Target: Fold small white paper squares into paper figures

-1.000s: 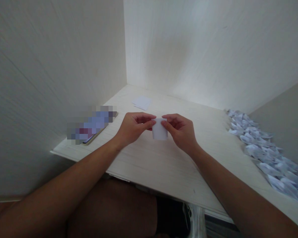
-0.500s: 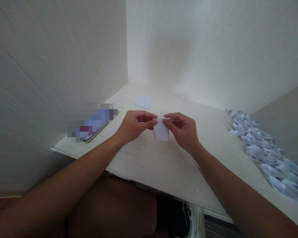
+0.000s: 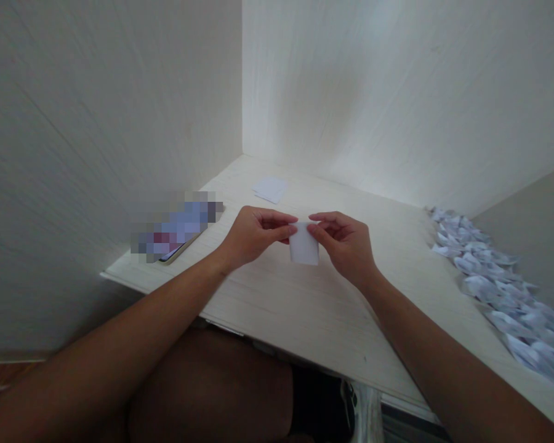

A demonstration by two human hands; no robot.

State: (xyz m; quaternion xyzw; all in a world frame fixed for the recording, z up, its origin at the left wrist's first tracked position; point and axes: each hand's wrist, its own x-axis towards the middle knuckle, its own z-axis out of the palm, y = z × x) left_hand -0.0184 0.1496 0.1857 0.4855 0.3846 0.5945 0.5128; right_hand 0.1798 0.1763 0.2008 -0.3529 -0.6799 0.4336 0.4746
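A small white piece of paper (image 3: pixel 304 247), which looks folded, is held up over the tabletop between my two hands. The thumb and fingers of my left hand (image 3: pixel 263 232) pinch its upper left corner. At the upper right corner, my right hand (image 3: pixel 344 241) grips it the same way, thumb in front and index finger behind. Below the fingers the paper hangs roughly upright. Its back side is hidden from me. Beyond my left hand, a few flat white paper sheets (image 3: pixel 270 189) lie overlapping on the table.
On the left, a phone (image 3: pixel 184 237) with a blurred-out screen rests by the wall. Many folded white paper pieces (image 3: pixel 493 277) are heaped along the right side. Panels (image 3: pixel 305 80) enclose the table (image 3: pixel 277 307) at the left, back and right; its front edge is above my legs.
The whole view has shifted a little, so everything appears slightly further right. Both hands keep the same pinch on the paper, with hardly any other movement.
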